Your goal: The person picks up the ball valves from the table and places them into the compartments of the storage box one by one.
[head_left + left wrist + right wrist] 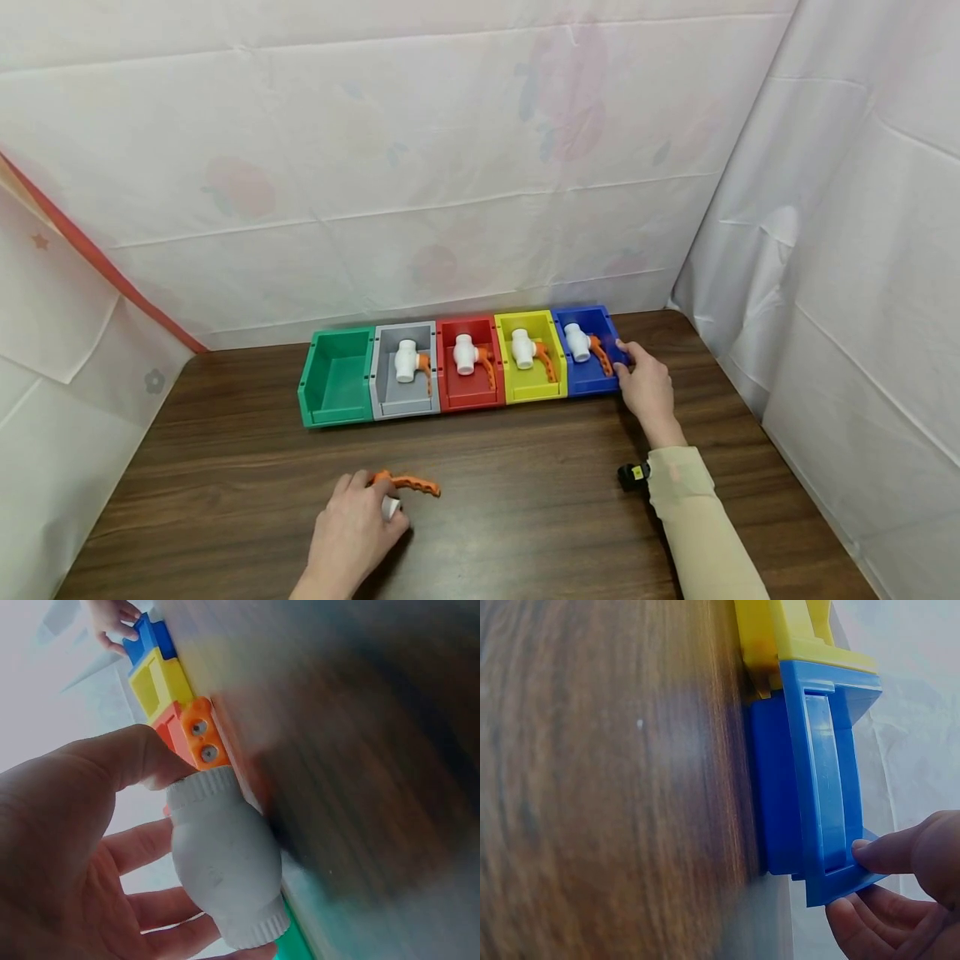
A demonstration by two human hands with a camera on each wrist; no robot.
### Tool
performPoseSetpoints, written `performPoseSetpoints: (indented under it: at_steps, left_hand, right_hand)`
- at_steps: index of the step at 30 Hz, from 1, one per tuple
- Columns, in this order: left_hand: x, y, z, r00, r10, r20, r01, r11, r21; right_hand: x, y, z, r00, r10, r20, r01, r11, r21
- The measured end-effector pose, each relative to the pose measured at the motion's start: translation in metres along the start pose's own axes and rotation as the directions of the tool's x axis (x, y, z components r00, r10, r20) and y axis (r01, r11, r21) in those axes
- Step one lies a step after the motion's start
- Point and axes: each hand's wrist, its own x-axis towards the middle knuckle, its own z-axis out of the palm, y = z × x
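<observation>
My left hand (348, 529) grips a white ball valve (225, 851) with an orange lever handle (416, 483), low over the front of the table. In the left wrist view the thumb lies at one ribbed end of the valve and fingertips reach the other. At the right end of the bin row, my right hand (647, 387) pinches the side wall of the blue bin (780, 787), thumb inside and fingers outside. A similar valve (577, 342) lies in that blue bin.
Left of the blue bin, the yellow bin (536, 393), red bin (472, 402) and grey bin (407, 408) each hold one valve. The green bin (337, 417) ends the row at left. White curtains (480, 167) hang behind and beside the wooden table (525, 492).
</observation>
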Motion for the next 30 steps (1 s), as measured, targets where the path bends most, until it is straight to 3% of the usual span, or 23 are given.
performPoseSetpoints:
  at_steps: [9, 15, 18, 23, 30]
  left_hand:
    - [0.007, -0.008, -0.005, 0.998, 0.052, -0.032, -0.052, 0.999, 0.008]
    - [0.013, -0.018, -0.01, 0.988, 0.1, -0.117, -0.102, 0.995, -0.016]
    - [0.017, -0.024, -0.015, 0.971, 0.145, -0.191, -0.152, 0.988, -0.023]
    - [0.026, -0.037, -0.025, 0.926, 0.232, -0.298, -0.241, 0.971, 0.006]
    - [0.037, -0.052, -0.042, 0.897, 0.29, -0.332, -0.289, 0.956, 0.053]
  right_hand:
    - [0.0, 0.001, 0.0, 1.0, -0.001, 0.002, 0.001, 1.0, 0.009]
    - [0.0, 0.001, 0.0, 1.0, 0.01, 0.013, -0.01, 1.0, 0.012]
    - [0.0, 0.0, 0.0, 1.0, 0.011, 0.019, -0.011, 1.0, 0.01]
    - [0.0, -0.001, -0.001, 1.0, 0.011, 0.016, -0.011, 1.0, 0.008]
    - [0.0, -0.002, -0.002, 0.999, 0.023, 0.03, -0.023, 1.0, 0.005]
